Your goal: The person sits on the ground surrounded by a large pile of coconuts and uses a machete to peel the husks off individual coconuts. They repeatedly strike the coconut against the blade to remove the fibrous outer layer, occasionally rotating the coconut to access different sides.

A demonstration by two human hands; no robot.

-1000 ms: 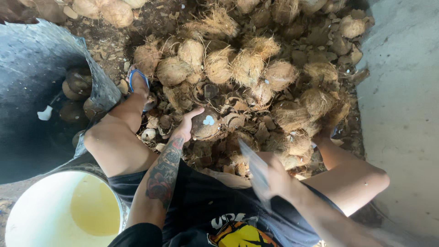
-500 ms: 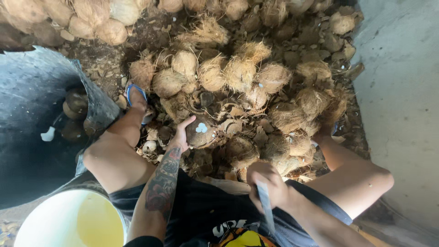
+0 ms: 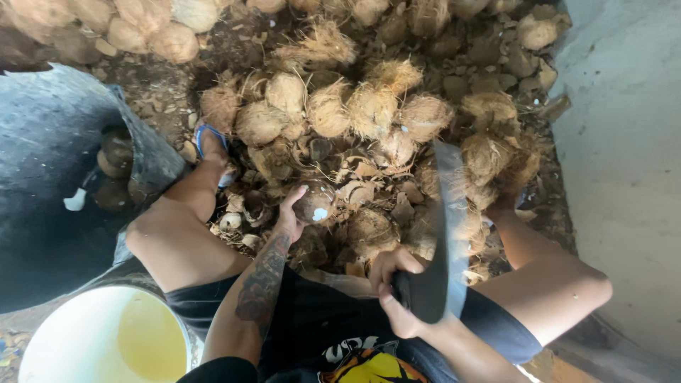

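Note:
My left hand [image 3: 292, 213] grips a brown coconut [image 3: 314, 203] with a pale chipped spot, held low between my knees over husk scraps. My right hand [image 3: 401, 287] is closed around the dark handle of a long machete [image 3: 448, 220], whose blade is raised and blurred, pointing away from me to the right of the coconut. A heap of hairy husked coconuts [image 3: 369, 110] lies on the ground just beyond. My forearm with the tattoo reaches down to the coconut.
A large dark tub [image 3: 42, 184] at my left holds several coconuts. A white bucket [image 3: 85, 340] with yellowish liquid stands at lower left. A grey concrete wall [image 3: 624, 156] runs along the right. My left foot wears a blue sandal [image 3: 211, 142].
My right hand has swung the machete up from beside my lap to a raised position over the pile. My left hand has stayed on the coconut.

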